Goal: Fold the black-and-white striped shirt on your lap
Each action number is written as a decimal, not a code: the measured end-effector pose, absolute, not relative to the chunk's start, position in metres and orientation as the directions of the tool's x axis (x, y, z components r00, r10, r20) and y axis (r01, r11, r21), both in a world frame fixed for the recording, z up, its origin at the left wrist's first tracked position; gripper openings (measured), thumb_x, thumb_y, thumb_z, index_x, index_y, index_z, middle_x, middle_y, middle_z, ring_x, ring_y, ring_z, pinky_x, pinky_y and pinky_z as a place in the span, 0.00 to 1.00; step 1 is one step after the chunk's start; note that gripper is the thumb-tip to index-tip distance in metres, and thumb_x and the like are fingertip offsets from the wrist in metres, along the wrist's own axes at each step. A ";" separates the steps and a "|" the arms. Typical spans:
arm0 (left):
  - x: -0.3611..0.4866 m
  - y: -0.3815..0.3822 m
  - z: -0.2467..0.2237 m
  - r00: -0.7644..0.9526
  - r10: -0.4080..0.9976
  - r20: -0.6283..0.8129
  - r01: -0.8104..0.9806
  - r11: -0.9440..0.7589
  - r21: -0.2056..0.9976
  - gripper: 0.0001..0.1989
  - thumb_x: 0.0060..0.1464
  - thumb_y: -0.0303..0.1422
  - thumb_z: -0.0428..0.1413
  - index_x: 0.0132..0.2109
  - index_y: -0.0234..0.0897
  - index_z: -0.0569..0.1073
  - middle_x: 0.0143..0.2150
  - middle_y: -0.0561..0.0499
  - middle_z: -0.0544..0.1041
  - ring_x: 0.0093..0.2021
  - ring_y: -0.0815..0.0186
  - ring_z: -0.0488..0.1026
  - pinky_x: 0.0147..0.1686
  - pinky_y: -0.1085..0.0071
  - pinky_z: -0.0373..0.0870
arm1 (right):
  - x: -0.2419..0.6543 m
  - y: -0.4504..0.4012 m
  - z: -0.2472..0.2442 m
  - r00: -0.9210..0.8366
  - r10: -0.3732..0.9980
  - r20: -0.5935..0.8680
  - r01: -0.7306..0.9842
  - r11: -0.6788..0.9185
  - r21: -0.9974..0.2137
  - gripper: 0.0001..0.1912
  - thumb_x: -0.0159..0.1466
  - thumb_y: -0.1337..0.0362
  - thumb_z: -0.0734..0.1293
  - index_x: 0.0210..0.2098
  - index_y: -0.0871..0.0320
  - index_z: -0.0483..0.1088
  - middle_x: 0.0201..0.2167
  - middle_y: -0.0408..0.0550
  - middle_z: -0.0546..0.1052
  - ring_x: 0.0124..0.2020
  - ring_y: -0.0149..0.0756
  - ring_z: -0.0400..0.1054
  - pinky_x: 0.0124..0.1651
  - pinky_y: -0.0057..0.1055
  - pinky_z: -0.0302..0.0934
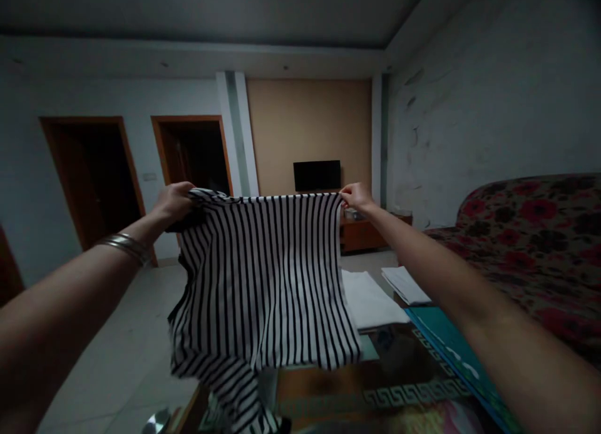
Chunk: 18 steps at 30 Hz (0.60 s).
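**Shirt (263, 277) spread between two hands**

Step in hand: black-and-white striped garment held open at 12 o'clock, hanging above the surface (323, 384). Left hand (174, 202) pinched one top edge at 11 o'clock; right hand (357, 197) pinched the other at 1 o'clock. Both grips closed on fabric, arms extended forward. Any next move called for shifting one grip.

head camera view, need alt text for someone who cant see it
A left hand and a right hand hold up a black-and-white striped shirt by its top edge. Below it, papers lie on a low table. A floral sofa stands at right, with a dark TV ahead and two doorways at left.
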State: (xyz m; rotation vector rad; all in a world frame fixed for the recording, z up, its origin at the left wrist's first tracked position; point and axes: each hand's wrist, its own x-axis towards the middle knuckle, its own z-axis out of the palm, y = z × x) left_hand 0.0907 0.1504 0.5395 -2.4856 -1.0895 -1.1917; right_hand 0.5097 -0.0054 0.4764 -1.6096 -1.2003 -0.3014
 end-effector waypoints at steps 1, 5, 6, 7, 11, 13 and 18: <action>0.094 0.152 0.548 0.405 0.466 0.787 0.699 -0.712 0.062 0.19 0.59 0.30 0.45 0.48 0.13 0.68 0.48 0.48 0.73 0.43 0.71 0.65 0.44 0.77 0.61 | 0.512 0.002 0.476 0.470 0.499 0.728 0.804 0.098 -0.586 0.07 0.60 0.68 0.66 0.31 0.64 0.75 0.21 0.47 0.75 0.22 0.29 0.68 0.29 0.25 0.63; 0.102 0.131 0.576 0.376 0.221 0.900 0.731 -0.668 -0.141 0.21 0.63 0.30 0.40 0.52 0.11 0.65 0.56 0.45 0.65 0.53 0.67 0.63 0.53 0.73 0.56 | 0.525 0.008 0.473 0.434 0.341 0.834 0.832 0.202 -0.516 0.09 0.60 0.65 0.64 0.33 0.63 0.75 0.28 0.49 0.77 0.29 0.32 0.70 0.35 0.29 0.65; 0.102 0.122 0.577 0.384 0.186 0.904 0.725 -0.667 -0.171 0.21 0.63 0.29 0.41 0.52 0.11 0.65 0.56 0.45 0.65 0.53 0.68 0.62 0.54 0.74 0.56 | 0.527 0.005 0.467 0.411 0.316 0.855 0.846 0.218 -0.487 0.09 0.60 0.65 0.64 0.34 0.63 0.75 0.30 0.50 0.77 0.31 0.33 0.70 0.36 0.30 0.64; 0.102 0.113 0.574 0.401 0.158 0.902 0.716 -0.669 -0.201 0.20 0.63 0.29 0.42 0.53 0.13 0.65 0.57 0.45 0.64 0.54 0.69 0.62 0.54 0.74 0.56 | 0.528 0.001 0.458 0.384 0.297 0.874 0.858 0.234 -0.457 0.09 0.60 0.65 0.64 0.34 0.62 0.75 0.31 0.50 0.77 0.33 0.34 0.70 0.38 0.31 0.64; 0.088 0.088 0.514 0.489 0.131 0.862 0.673 -0.685 -0.278 0.18 0.59 0.24 0.43 0.54 0.24 0.68 0.55 0.46 0.67 0.54 0.68 0.63 0.55 0.72 0.59 | 0.516 -0.030 0.388 0.256 0.334 0.907 0.887 0.291 -0.358 0.09 0.61 0.64 0.63 0.34 0.60 0.74 0.34 0.50 0.76 0.38 0.37 0.69 0.44 0.34 0.62; 0.072 0.080 0.453 0.563 0.173 0.808 0.629 -0.723 -0.284 0.19 0.58 0.24 0.42 0.51 0.27 0.71 0.53 0.43 0.69 0.53 0.64 0.66 0.54 0.69 0.63 | 0.502 -0.049 0.331 0.200 0.428 0.881 0.880 0.318 -0.354 0.08 0.61 0.65 0.63 0.33 0.59 0.73 0.34 0.50 0.76 0.39 0.38 0.69 0.44 0.34 0.61; 0.023 0.057 0.252 0.716 0.431 0.549 0.561 -0.824 -0.084 0.20 0.56 0.28 0.42 0.45 0.40 0.77 0.49 0.44 0.75 0.48 0.58 0.73 0.48 0.64 0.70 | 0.467 -0.099 0.164 0.143 0.727 0.672 0.833 0.278 -0.478 0.10 0.61 0.70 0.60 0.34 0.57 0.73 0.33 0.49 0.75 0.39 0.38 0.68 0.43 0.34 0.61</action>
